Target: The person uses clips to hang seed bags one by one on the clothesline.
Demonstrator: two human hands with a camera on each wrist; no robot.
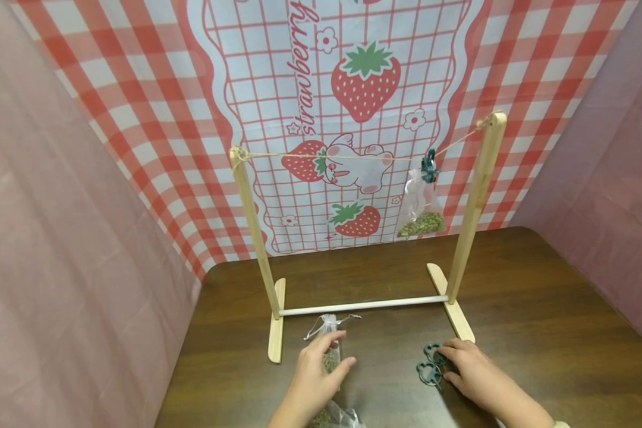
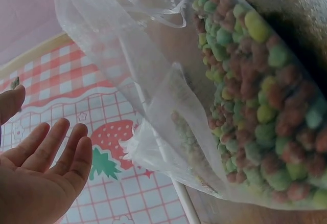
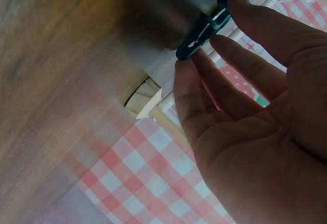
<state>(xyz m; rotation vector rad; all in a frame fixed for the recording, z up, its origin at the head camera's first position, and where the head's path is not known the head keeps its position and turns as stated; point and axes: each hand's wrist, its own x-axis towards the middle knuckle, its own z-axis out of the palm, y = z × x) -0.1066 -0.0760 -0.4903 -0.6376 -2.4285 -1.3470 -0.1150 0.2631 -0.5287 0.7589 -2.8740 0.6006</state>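
Observation:
My left hand (image 1: pixel 318 371) hovers with spread fingers over a sheer white drawstring bag (image 1: pixel 329 321) on the table. In the left wrist view, a sheer bag (image 2: pixel 102 40) holding green and brown pellets (image 2: pixel 265 111) fills the right side; the fingers (image 2: pixel 66 157) are loose and grip nothing. My right hand (image 1: pixel 478 377) reaches to two dark green clips (image 1: pixel 429 373) on the tabletop. In the right wrist view, its fingertips touch a green clip (image 3: pixel 194 42), with thumb and forefinger apart. Another bag (image 1: pixel 422 208) hangs from a green clip (image 1: pixel 430 166) on a string.
A wooden stand with a left post (image 1: pixel 254 232), a right post (image 1: pixel 476 208) and a white crossbar (image 1: pixel 364 305) stands across the table (image 1: pixel 385 345). A thin string (image 1: pixel 348 157) joins the post tops. Behind hangs a strawberry-print cloth (image 1: pixel 267 59). Another bag (image 1: pixel 345 416) lies at the bottom edge.

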